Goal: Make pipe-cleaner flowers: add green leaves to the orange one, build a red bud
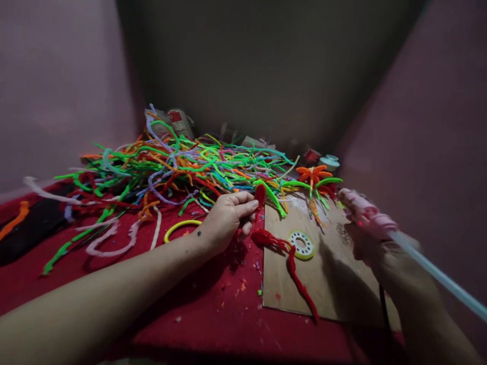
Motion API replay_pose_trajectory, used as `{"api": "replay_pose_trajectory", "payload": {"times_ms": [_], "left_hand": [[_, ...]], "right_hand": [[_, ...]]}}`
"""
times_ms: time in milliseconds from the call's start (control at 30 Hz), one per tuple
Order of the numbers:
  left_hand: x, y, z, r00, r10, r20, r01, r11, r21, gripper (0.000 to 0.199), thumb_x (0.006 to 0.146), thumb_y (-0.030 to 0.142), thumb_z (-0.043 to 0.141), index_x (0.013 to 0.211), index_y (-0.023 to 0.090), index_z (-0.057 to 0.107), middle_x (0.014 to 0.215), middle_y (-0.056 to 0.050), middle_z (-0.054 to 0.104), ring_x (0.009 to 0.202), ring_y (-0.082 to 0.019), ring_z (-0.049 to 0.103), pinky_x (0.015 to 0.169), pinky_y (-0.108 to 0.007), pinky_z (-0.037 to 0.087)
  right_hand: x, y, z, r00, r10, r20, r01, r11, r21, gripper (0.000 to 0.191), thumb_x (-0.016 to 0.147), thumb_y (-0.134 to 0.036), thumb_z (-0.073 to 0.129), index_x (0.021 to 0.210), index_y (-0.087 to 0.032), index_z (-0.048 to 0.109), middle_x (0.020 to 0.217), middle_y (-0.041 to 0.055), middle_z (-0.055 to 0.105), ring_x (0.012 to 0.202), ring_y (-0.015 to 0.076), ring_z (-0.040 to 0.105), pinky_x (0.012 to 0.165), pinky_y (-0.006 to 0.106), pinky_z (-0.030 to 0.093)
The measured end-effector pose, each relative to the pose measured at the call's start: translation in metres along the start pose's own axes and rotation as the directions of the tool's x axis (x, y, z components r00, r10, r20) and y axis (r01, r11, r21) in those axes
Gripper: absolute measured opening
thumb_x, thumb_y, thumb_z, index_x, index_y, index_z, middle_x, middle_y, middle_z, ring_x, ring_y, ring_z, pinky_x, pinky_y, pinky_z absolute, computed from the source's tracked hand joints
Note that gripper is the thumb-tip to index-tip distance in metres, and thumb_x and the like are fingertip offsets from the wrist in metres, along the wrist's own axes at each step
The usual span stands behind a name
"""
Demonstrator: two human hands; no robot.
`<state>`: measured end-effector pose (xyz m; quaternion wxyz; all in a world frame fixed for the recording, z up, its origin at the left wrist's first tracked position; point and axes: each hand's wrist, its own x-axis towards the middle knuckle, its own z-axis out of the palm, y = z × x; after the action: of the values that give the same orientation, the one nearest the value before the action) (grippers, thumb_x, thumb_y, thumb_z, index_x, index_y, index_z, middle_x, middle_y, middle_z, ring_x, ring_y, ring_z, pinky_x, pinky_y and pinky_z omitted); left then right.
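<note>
Between the thumb and fingers of my left hand (pixel 233 215) is a red pipe cleaner petal (pixel 260 194), held upright near the edge of a board. My right hand (pixel 388 258) grips a pink glue gun (pixel 367 214) with a long translucent glue stick running out of its back; the nozzle points toward the pile. A red pipe cleaner piece (pixel 304 289) lies bent across the wooden board (pixel 281 284), beside a yellow-rimmed white disc (pixel 301 245) with holes. An orange pipe cleaner flower (pixel 312 175) stands beyond the board.
A large tangle of multicoloured pipe cleaners (pixel 182 162) spreads over the back of the red cloth (pixel 198 319). A yellow ring (pixel 178 225) lies behind my left wrist. A pale blue jar (pixel 329 163) stands at the back right. Small coloured scraps dot the cloth.
</note>
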<state>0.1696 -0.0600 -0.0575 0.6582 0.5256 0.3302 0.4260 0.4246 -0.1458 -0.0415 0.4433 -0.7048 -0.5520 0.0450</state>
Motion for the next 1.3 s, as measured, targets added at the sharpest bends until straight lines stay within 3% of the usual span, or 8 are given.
{"api": "replay_pose_trajectory", "payload": {"times_ms": [133, 233, 333, 500, 667, 833, 1033, 1300], "left_hand": [[0.000, -0.003, -0.001, 1.000, 0.003, 0.008, -0.003, 1.000, -0.006, 0.019, 0.081, 0.028, 0.056, 0.067, 0.018, 0.049, 0.046, 0.006, 0.047, 0.030, -0.004, 0.035, 0.029, -0.016, 0.028], [0.000, -0.003, -0.001, 1.000, -0.012, 0.021, 0.012, 1.000, -0.016, 0.019, 0.081, 0.029, 0.056, 0.067, 0.018, 0.049, 0.044, 0.006, 0.046, 0.029, -0.005, 0.035, 0.028, -0.016, 0.028], [-0.001, -0.003, -0.001, 0.999, -0.025, 0.021, 0.025, 1.000, -0.015, 0.020, 0.081, 0.030, 0.056, 0.067, 0.018, 0.049, 0.042, 0.006, 0.046, 0.028, -0.005, 0.034, 0.028, -0.016, 0.028], [-0.003, -0.001, 0.002, 1.000, -0.007, 0.021, 0.008, 1.000, -0.015, 0.019, 0.080, 0.028, 0.056, 0.066, 0.017, 0.049, 0.043, 0.006, 0.046, 0.029, -0.005, 0.035, 0.029, -0.016, 0.028], [-0.003, -0.001, 0.003, 1.000, 0.002, 0.017, -0.002, 0.999, -0.033, 0.018, 0.079, 0.028, 0.057, 0.067, 0.017, 0.049, 0.047, 0.006, 0.047, 0.030, -0.004, 0.036, 0.029, -0.015, 0.027], [-0.005, -0.002, 0.005, 0.999, -0.001, 0.034, 0.002, 0.998, -0.055, 0.016, 0.078, 0.028, 0.059, 0.069, 0.018, 0.050, 0.047, 0.006, 0.048, 0.029, -0.005, 0.036, 0.027, -0.016, 0.027], [-0.011, -0.002, 0.008, 0.996, -0.053, 0.069, 0.054, 0.998, -0.013, 0.021, 0.082, 0.030, 0.054, 0.066, 0.018, 0.048, 0.037, 0.006, 0.044, 0.027, -0.005, 0.032, 0.029, -0.016, 0.023], [-0.012, 0.000, 0.012, 0.995, -0.046, 0.085, 0.047, 0.999, -0.009, 0.023, 0.081, 0.027, 0.055, 0.062, 0.017, 0.048, 0.040, 0.007, 0.044, 0.029, -0.002, 0.035, 0.032, -0.014, 0.024]], "right_hand": [[-0.001, 0.039, -0.007, 0.988, -0.044, 0.149, 0.109, 0.881, -0.460, 0.024, 0.077, -0.041, 0.052, 0.072, -0.018, 0.061, 0.071, 0.0071, 0.061, 0.062, 0.0199, 0.056, 0.054, 0.030, 0.041], [-0.002, 0.051, -0.006, 0.960, 0.004, 0.279, 0.175, 0.768, -0.616, 0.032, 0.080, -0.035, 0.045, 0.099, -0.015, 0.062, 0.090, 0.0112, 0.061, 0.079, 0.0253, 0.060, 0.063, 0.033, 0.043], [-0.001, 0.052, -0.006, 0.942, 0.091, 0.322, 0.176, 0.682, -0.709, 0.044, 0.081, -0.033, 0.041, 0.119, -0.016, 0.054, 0.106, 0.0129, 0.058, 0.089, 0.0283, 0.060, 0.066, 0.034, 0.043], [0.002, 0.056, -0.013, 0.921, 0.148, 0.360, 0.195, 0.624, -0.756, 0.041, 0.081, -0.029, 0.039, 0.117, -0.015, 0.055, 0.113, 0.0148, 0.055, 0.091, 0.0301, 0.060, 0.068, 0.038, 0.044], [-0.003, 0.044, -0.016, 0.924, -0.010, 0.382, 0.307, 0.613, -0.728, 0.030, 0.077, -0.016, 0.043, 0.100, -0.011, 0.061, 0.101, 0.0171, 0.059, 0.095, 0.0307, 0.054, 0.076, 0.039, 0.044], [-0.031, -0.012, 0.012, 0.906, -0.269, 0.327, 0.382, 0.852, -0.358, 0.018, 0.085, -0.021, 0.042, 0.084, -0.019, 0.060, 0.088, 0.0089, 0.061, 0.084, 0.0212, 0.057, 0.073, 0.031, 0.045], [-0.050, -0.039, 0.050, 0.885, -0.171, 0.433, 0.324, 0.893, -0.311, 0.013, 0.080, -0.025, 0.055, 0.091, -0.018, 0.059, 0.091, 0.0083, 0.060, 0.081, 0.0226, 0.057, 0.066, 0.031, 0.043], [-0.056, -0.027, 0.048, 0.964, -0.071, 0.254, 0.100, 0.990, -0.101, 0.013, 0.081, -0.025, 0.052, 0.082, -0.018, 0.063, 0.082, 0.0072, 0.065, 0.076, 0.0214, 0.060, 0.067, 0.033, 0.045]]}}
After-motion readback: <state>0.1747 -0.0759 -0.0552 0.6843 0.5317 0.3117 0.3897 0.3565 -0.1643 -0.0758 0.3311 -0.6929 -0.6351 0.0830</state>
